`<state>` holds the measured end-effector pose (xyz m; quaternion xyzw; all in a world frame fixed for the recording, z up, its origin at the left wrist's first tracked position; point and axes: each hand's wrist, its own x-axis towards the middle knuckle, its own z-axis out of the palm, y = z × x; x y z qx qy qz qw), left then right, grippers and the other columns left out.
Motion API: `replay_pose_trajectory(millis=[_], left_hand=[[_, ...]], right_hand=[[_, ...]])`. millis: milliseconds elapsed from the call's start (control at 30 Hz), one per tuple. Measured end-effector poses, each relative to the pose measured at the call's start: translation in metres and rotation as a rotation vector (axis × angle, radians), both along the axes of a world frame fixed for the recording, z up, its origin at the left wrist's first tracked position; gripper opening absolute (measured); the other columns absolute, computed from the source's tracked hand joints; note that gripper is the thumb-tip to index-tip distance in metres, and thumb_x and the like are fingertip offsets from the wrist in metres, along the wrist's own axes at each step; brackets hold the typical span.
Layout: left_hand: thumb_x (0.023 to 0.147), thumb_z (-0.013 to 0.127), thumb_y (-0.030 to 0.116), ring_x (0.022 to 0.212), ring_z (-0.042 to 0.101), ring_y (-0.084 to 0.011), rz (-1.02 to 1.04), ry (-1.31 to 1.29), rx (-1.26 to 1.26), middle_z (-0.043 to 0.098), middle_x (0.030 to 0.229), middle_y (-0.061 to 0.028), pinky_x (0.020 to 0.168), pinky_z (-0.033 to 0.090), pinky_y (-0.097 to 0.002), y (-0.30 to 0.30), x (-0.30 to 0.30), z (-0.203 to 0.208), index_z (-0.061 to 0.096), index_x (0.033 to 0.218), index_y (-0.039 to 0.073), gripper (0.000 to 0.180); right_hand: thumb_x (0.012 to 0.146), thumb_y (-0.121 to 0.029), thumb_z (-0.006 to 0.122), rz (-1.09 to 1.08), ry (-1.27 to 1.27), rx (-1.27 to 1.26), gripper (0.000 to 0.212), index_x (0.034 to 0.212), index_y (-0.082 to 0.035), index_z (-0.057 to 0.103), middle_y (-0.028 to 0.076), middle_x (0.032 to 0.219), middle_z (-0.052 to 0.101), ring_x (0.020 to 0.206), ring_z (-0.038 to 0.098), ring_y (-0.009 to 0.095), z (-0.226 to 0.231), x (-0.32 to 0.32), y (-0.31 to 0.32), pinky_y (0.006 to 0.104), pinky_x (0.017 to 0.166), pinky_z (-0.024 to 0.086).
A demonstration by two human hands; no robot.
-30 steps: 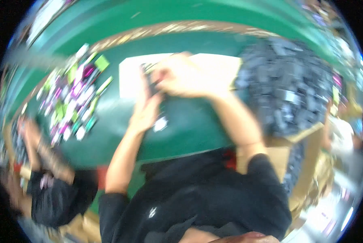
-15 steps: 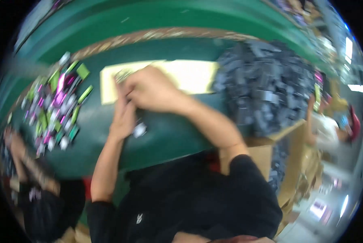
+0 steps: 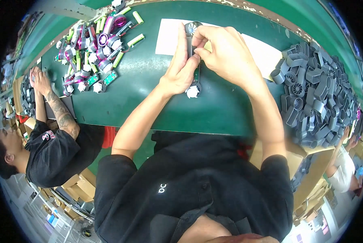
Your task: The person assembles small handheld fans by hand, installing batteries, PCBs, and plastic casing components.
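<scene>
Both hands clamp one slim fan handle [image 3: 194, 60] near the tabletop's far edge: left hand [image 3: 180, 69] cradles its body, right hand [image 3: 224, 54] pinches the top. It looks light, rigid plastic, best held by the body, away from the small fan head.

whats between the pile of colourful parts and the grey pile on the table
In the head view, both hands holding a small fan part over white paper, on green table.

A green worktable [image 3: 149, 93] with a worn far edge carries everything. A white sheet [image 3: 266, 54] lies flat near its far side, a loose heap of green, pink and white small parts [image 3: 96, 52] spreads over its left end, and a big pile of grey plastic fan housings [image 3: 315, 93] covers its right end.
</scene>
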<state>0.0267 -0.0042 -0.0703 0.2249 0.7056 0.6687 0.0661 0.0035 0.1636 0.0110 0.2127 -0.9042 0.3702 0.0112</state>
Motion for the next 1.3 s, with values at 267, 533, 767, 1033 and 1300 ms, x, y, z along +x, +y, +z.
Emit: replay_pose_trajectory(millis=[267,533,767,1033,1300], left_hand=[[0.097,0.043,-0.004,0.155,0.019,-0.0339,0.073,0.161,-0.090,0.019,0.166,-0.0255,0.125,0.017,-0.0390,0.008,0.001,-0.017,-0.009,0.162,-0.002,0.083],[0.099,0.041,-0.003,0.153,0.025,-0.0351,0.152,-0.017,-0.066,0.026,0.163,-0.0244,0.124,0.020,-0.0395,0.008,0.003,-0.011,0.003,0.162,-0.005,0.073],[0.088,0.044,0.005,0.087,0.050,-0.0131,0.047,-0.474,0.386,0.054,0.123,-0.0107,0.080,0.045,-0.0292,0.005,0.002,0.015,0.017,0.164,0.008,0.081],[0.092,0.044,0.008,0.099,0.052,-0.0164,-0.032,-0.346,0.272,0.051,0.134,-0.0122,0.090,0.046,-0.0317,0.003,0.003,0.008,0.003,0.166,0.009,0.084],[0.097,0.040,0.003,0.130,0.046,-0.0173,0.108,-0.166,0.093,0.031,0.161,-0.0121,0.106,0.041,-0.0321,0.006,0.009,-0.001,-0.003,0.166,0.009,0.081]], right_hand=[[0.078,0.000,0.069,-0.144,0.043,0.136,0.057,0.129,-0.011,0.048,0.016,0.083,0.072,0.086,0.072,0.038,0.004,0.005,-0.013,0.0462,0.072,0.057],[0.074,-0.016,0.076,-0.154,0.450,0.083,0.042,0.109,-0.002,0.056,0.017,0.083,0.070,0.078,0.071,0.037,-0.017,-0.011,-0.007,0.0461,0.069,0.057],[0.092,-0.017,0.072,0.055,-0.511,-0.377,0.028,0.114,-0.003,0.062,-0.004,0.078,0.067,0.070,0.057,0.003,-0.019,-0.041,0.033,0.0222,0.060,0.044],[0.090,-0.019,0.072,0.078,-0.416,-0.420,0.027,0.109,0.000,0.064,0.002,0.079,0.068,0.074,0.059,0.008,-0.016,-0.039,0.044,0.0277,0.065,0.047],[0.082,-0.014,0.078,0.095,-0.017,-0.127,0.019,0.098,-0.003,0.076,0.004,0.081,0.061,0.071,0.057,0.013,0.005,-0.014,0.029,0.0289,0.066,0.046]])
